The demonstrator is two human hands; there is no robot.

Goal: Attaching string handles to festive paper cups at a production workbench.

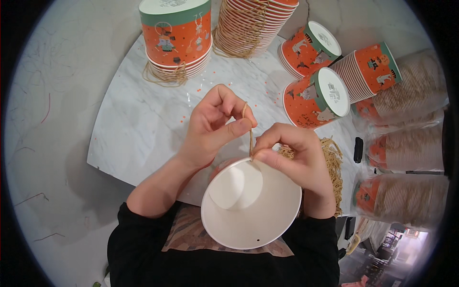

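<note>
While my left hand (210, 125) and right hand (296, 155) pinch the jute string (250, 136) at the rim of the white-lined paper cup (251, 205) over my lap, a slip could fray it or crease the rim.

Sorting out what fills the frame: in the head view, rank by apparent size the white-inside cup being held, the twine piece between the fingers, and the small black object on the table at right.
1. Cup, though nearness to the camera inflates it.
2. Twine piece.
3. Black object.
</note>
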